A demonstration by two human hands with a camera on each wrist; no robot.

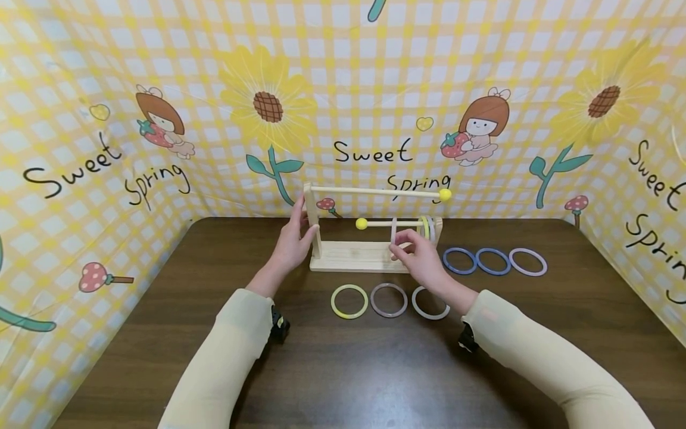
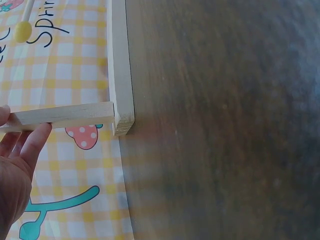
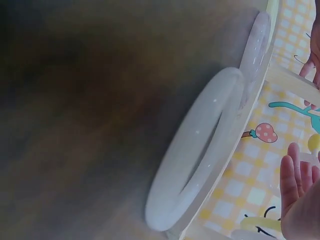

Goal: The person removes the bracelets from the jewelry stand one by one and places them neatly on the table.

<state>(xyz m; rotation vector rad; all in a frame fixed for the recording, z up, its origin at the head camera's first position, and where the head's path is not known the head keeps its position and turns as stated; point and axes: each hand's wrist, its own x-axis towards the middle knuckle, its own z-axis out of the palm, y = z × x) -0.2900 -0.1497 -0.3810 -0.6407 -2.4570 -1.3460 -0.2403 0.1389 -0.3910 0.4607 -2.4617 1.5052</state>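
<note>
A wooden stand (image 1: 354, 253) has an upright at each end and two rods, each tipped with a yellow ball. My left hand (image 1: 292, 241) grips the taller left upright (image 2: 75, 114), thumb on one side and fingers on the other. At the lower rod (image 1: 377, 224), my right hand (image 1: 420, 256) pinches a pale ring (image 1: 393, 229), which stands on edge around the rod, between its ball and the right upright. Several rings (image 1: 427, 225), yellow and whitish, hang at that rod's right end, partly behind my right hand. Nothing hangs on the upper rod (image 1: 375, 191).
In front of the stand lie a yellow ring (image 1: 349, 317), a pale purple ring (image 1: 388, 315) and a white ring (image 3: 175, 165), partly under my right forearm. To its right are two blue rings (image 1: 460, 273) and a lilac ring (image 1: 528, 274). Behind hangs a checked cloth (image 1: 364, 89).
</note>
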